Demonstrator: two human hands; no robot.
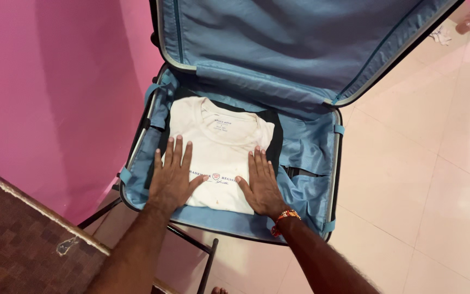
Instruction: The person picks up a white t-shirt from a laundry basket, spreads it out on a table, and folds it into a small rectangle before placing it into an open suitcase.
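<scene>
Folded cream cotton T-shirt (218,147) lies flat in the bottom half of an open hard-shell suitcase with blue fabric lining (311,147), on top of a dark folded garment (274,130). Both hands press on its lower part, fingers spread and palms down: the left hand (173,177) on its left edge, the right hand (262,185) on its right edge. Lining shows bare to the right of the shirt, with narrower margins at the left and near side. Pale tiled floor (436,179) spreads to the right.
</scene>
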